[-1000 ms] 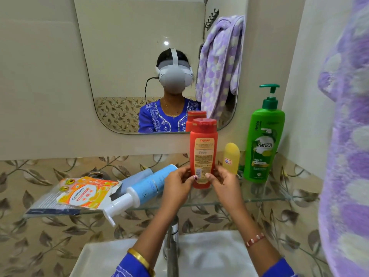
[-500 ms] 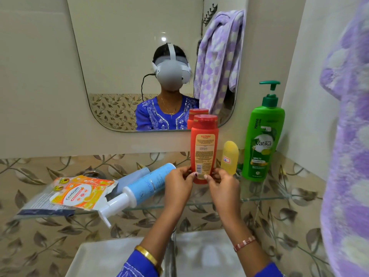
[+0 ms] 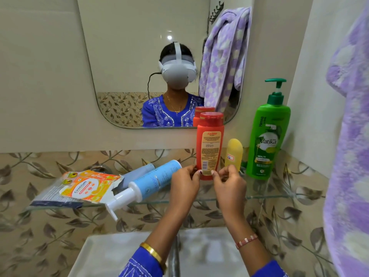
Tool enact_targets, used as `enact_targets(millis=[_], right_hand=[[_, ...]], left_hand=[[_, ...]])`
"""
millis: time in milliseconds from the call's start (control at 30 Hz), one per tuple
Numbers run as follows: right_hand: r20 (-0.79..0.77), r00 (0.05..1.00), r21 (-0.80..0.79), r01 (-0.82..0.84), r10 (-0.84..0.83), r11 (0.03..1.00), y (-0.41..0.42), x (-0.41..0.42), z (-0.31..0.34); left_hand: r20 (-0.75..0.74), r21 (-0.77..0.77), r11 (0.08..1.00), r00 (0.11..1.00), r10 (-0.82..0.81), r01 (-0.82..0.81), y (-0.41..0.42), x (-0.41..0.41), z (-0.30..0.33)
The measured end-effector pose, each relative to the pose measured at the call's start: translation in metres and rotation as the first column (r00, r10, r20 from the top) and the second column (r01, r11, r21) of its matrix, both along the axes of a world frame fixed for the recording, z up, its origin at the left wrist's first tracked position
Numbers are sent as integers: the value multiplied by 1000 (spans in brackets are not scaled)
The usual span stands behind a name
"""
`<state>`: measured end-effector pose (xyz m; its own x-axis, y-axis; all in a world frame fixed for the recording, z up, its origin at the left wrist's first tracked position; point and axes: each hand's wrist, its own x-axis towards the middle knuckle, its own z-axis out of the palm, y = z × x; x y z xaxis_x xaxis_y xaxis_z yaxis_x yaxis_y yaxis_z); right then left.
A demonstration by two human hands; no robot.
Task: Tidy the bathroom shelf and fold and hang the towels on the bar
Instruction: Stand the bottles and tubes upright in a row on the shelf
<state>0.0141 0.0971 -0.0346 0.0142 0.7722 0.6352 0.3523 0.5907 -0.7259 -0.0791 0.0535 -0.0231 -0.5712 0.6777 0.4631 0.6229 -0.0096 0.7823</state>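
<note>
An orange-red bottle (image 3: 209,144) stands upright on the glass shelf (image 3: 279,194) below the mirror. My left hand (image 3: 184,181) and my right hand (image 3: 229,181) pinch its base from either side with thumbs and fingertips. Right of it stand a small yellow bottle (image 3: 234,153) and a tall green pump bottle (image 3: 266,136). A blue pump bottle (image 3: 147,183) lies on its side to the left, with a grey-blue tube (image 3: 137,172) behind it. A purple dotted towel (image 3: 347,136) hangs at the right edge.
An orange packet (image 3: 87,186) lies over a grey pouch at the shelf's left end. The mirror (image 3: 139,56) reflects a person and the towel. A white basin (image 3: 111,254) and a metal tap (image 3: 173,256) sit below my arms.
Both hands have slid down the orange-red bottle to its base. The bottle stays upright in the same spot on the shelf.
</note>
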Motion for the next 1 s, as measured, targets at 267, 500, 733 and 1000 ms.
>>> enact_targets(millis=[267,500,733,1000], right_hand=[[30,969,245,-245,245,938,-20,5,-11],[497,711,151,-635,497,757,-46,-47,21],[756,544,105,-650,364,753,-43,-76,29],[689,553,2,-647,468,762,-38,-62,33]], left_hand=[[440,177,974,873,-209,144,-42,-11,15],[412,379,922,877,-246,81,-99,-36,49],[469,383,919,877,-102,-97,-140,-70,55],[497,421,876,868,-7,-234,-144,-82,43]])
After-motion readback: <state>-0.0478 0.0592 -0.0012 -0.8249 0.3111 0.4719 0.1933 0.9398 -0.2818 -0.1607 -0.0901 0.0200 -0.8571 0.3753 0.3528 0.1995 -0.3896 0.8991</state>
